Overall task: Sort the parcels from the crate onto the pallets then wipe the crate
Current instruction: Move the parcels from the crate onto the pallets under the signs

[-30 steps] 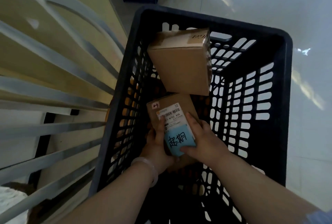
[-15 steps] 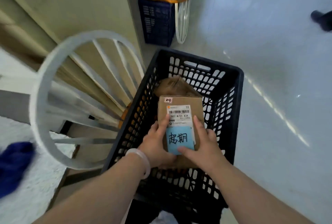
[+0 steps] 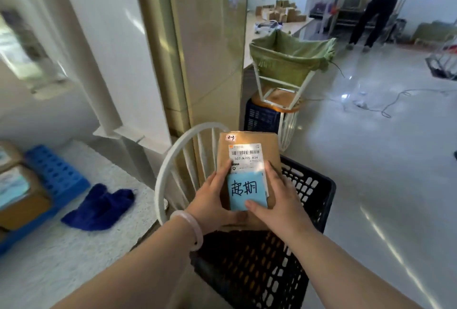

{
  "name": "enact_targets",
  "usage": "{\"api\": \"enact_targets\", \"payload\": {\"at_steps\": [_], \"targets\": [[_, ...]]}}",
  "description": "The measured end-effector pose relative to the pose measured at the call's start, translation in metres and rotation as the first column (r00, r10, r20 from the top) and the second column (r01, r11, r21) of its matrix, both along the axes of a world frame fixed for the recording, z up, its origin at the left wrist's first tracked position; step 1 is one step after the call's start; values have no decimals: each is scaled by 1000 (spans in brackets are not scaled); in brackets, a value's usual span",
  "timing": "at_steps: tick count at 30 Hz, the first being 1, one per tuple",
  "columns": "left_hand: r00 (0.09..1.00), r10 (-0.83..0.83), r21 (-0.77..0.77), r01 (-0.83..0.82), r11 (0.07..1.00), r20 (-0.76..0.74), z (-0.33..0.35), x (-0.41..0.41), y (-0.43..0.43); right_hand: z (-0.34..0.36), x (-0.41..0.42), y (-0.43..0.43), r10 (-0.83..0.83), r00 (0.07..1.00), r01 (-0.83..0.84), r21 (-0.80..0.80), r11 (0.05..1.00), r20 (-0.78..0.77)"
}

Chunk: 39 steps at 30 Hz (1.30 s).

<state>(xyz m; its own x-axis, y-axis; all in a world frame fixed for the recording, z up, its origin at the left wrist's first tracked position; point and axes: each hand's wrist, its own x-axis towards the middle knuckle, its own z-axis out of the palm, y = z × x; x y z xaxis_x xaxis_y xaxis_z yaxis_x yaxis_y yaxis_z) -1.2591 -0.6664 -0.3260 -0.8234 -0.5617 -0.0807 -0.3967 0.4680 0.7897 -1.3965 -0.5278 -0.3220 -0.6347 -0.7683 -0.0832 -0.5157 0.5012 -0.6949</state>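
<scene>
Two bare hands hold one brown cardboard parcel [image 3: 247,154], which carries a white barcode label and a blue handwritten note, upright above the black plastic lattice crate [image 3: 309,190]. The left hand [image 3: 212,199] wraps the parcel's lower left edge with its thumb on the front face, while the right hand [image 3: 279,199] grips the lower right edge, thumb pressed on the blue note. Well off to the left, a blue plastic pallet [image 3: 57,172] lies on a pale speckled surface, with a dark blue cloth [image 3: 99,206] beside it.
</scene>
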Motion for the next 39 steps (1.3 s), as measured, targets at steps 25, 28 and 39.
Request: {"api": "enact_targets", "payload": {"at_steps": [25, 28, 39], "targets": [[658, 738, 31, -743, 669, -153, 74, 536, -21, 72, 491, -147, 710, 690, -718, -11, 696, -137], [595, 793, 8, -799, 601, -131, 72, 606, -10, 71, 562, -148, 748, 650, -756, -9, 655, -134], [436, 887, -13, -898, 439, -155, 73, 755, 16, 70, 713, -161, 856, 500, -865, -31, 500, -128]]}}
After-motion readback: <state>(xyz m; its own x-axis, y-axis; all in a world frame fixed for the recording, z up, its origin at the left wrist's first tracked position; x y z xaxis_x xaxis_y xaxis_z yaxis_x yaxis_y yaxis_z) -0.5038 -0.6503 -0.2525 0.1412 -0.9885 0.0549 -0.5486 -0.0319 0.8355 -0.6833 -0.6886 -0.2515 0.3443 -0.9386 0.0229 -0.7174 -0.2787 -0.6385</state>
